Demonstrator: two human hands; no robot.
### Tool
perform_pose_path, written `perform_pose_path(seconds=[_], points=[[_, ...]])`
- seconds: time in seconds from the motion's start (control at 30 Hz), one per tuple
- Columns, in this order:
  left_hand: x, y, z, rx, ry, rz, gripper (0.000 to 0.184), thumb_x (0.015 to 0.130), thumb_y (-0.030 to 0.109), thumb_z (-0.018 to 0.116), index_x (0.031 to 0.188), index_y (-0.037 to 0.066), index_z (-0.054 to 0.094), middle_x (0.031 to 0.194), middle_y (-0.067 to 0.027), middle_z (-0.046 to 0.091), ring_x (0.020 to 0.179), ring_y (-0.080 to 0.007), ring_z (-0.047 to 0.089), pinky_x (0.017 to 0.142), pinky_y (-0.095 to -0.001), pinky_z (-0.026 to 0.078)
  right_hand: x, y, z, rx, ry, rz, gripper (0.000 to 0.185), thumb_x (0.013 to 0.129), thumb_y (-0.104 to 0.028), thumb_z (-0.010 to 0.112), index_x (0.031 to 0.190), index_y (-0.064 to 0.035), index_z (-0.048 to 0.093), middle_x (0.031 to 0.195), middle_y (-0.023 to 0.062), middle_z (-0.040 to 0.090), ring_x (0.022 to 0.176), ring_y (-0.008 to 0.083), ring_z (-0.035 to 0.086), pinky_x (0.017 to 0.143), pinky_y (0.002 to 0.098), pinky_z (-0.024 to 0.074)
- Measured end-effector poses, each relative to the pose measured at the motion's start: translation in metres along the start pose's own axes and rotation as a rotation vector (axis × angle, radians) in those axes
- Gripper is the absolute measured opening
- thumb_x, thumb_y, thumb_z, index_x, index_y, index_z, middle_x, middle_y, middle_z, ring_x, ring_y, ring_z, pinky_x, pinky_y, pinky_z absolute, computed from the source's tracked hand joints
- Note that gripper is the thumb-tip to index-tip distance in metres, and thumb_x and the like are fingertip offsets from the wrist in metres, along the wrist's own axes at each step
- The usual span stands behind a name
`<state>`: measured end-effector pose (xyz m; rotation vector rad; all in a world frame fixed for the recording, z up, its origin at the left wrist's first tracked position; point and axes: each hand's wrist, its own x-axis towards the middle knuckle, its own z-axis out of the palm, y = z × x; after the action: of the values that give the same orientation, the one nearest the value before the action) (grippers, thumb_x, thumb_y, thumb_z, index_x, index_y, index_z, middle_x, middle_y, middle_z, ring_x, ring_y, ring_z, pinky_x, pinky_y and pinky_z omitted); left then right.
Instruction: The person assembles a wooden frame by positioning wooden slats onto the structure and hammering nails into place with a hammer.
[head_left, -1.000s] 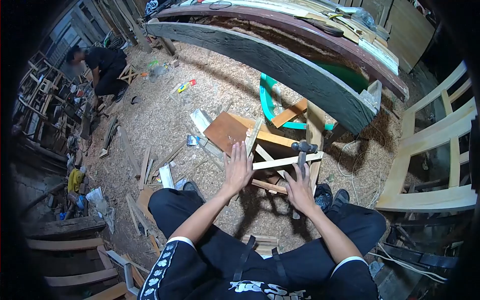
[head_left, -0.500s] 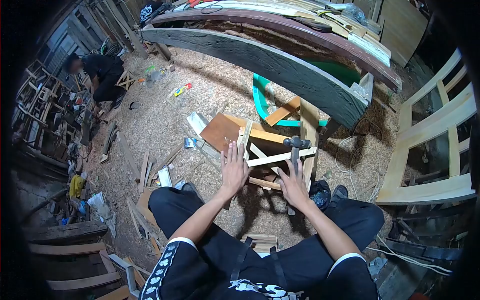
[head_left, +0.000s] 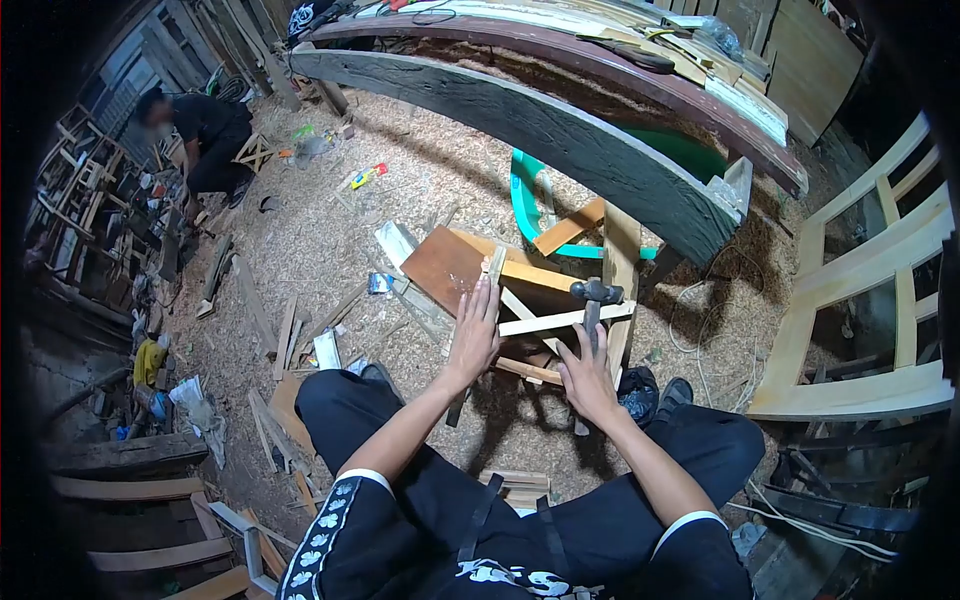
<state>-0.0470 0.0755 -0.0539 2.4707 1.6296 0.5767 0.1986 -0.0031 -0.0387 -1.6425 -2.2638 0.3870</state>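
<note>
My left hand (head_left: pixel 473 338) lies flat with its fingers stretched out, over the near edge of a brown board (head_left: pixel 436 266) and against a short pale strip (head_left: pixel 497 262). My right hand (head_left: pixel 588 380) is on the handle of a hammer (head_left: pixel 596 292), its thumb and fingers around it; the head points away from me and the handle's end shows below the palm. Under the hammer, a thin pale slat (head_left: pixel 560 321) crosses a wooden frame (head_left: pixel 622 243) between my knees. What lies beneath my left palm is hidden.
A long dark beam (head_left: pixel 520 115) and a bench (head_left: pixel 560 42) stand ahead. A green hoop (head_left: pixel 522 200) lies beyond the frame. Pale wooden framing (head_left: pixel 870 265) stands at right. Offcuts (head_left: pixel 258 302) lie on shavings at left. Another person (head_left: pixel 207 135) crouches at the far left.
My left hand's fingers have drawn closer together and shifted slightly on the wood. My right hand stays at the hammer, with only small shifts. The view has moved a little.
</note>
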Motion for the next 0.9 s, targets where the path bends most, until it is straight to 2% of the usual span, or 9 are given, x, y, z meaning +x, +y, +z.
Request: perform_pose_path(seconds=[0.07, 0.37, 0.43, 0.57, 0.63, 0.9], points=[[-0.003, 0.0, 0.001, 0.0, 0.021, 0.013, 0.078, 0.088, 0.004, 0.056, 0.157, -0.006, 0.022, 0.163, -0.0277, 0.024, 0.153, -0.0392, 0.025, 0.125, -0.0526, 0.018, 0.0, 0.0, 0.001, 0.022, 0.006, 0.008, 0.04, 0.096, -0.015, 0.062, 0.135, -0.0061, 0.059, 0.155, 0.0239, 0.028, 0.147, 0.0536, 0.013, 0.12, 0.061, 0.0254], [-0.009, -0.006, 0.003, 0.041, 0.017, 0.009, 0.069, 0.093, 0.011, 0.054, 0.154, -0.006, 0.03, 0.162, -0.0282, 0.026, 0.15, -0.0393, 0.031, 0.125, -0.053, 0.017, 0.0, 0.001, 0.003, 0.061, 0.011, -0.002, 0.039, 0.097, -0.016, 0.061, 0.134, -0.0024, 0.059, 0.154, 0.0252, 0.029, 0.146, 0.0544, 0.012, 0.12, 0.0611, 0.023], [-0.005, -0.007, 0.004, -0.06, 0.062, -0.018, 0.069, 0.093, 0.011, 0.053, 0.156, -0.005, 0.028, 0.162, -0.0273, 0.026, 0.15, -0.0389, 0.029, 0.125, -0.0515, 0.017, 0.001, 0.001, 0.002, 0.054, 0.005, 0.0, 0.039, 0.097, -0.016, 0.061, 0.134, -0.0023, 0.059, 0.154, 0.0254, 0.029, 0.146, 0.0545, 0.012, 0.12, 0.0614, 0.0229], [0.0, -0.007, 0.0, -0.038, 0.086, -0.006, 0.071, 0.093, 0.01, 0.053, 0.156, -0.005, 0.026, 0.163, -0.0271, 0.025, 0.151, -0.039, 0.028, 0.125, -0.0506, 0.018, 0.001, -0.001, 0.001, 0.043, 0.007, 0.003, 0.039, 0.097, -0.017, 0.061, 0.134, -0.0018, 0.059, 0.154, 0.026, 0.029, 0.146, 0.0549, 0.012, 0.12, 0.0619, 0.0228], [-0.001, -0.009, 0.0, -0.035, -0.031, 0.0, 0.065, 0.098, 0.012, 0.052, 0.156, -0.005, 0.027, 0.164, -0.0277, 0.023, 0.153, -0.0396, 0.023, 0.124, -0.0523, 0.019, 0.0, 0.0, 0.002, 0.043, 0.009, 0.002, 0.039, 0.097, -0.017, 0.061, 0.133, -0.0017, 0.059, 0.154, 0.026, 0.029, 0.146, 0.0548, 0.012, 0.12, 0.0619, 0.023], [-0.006, -0.005, -0.001, -0.054, -0.028, 0.026, 0.067, 0.098, 0.012, 0.051, 0.156, -0.008, 0.024, 0.163, -0.0304, 0.022, 0.154, -0.0415, 0.021, 0.125, -0.0527, 0.016, 0.001, 0.0, 0.0, 0.054, 0.0, 0.013, 0.039, 0.097, -0.016, 0.061, 0.133, -0.0016, 0.059, 0.154, 0.0261, 0.03, 0.147, 0.054, 0.012, 0.12, 0.0614, 0.0227]])
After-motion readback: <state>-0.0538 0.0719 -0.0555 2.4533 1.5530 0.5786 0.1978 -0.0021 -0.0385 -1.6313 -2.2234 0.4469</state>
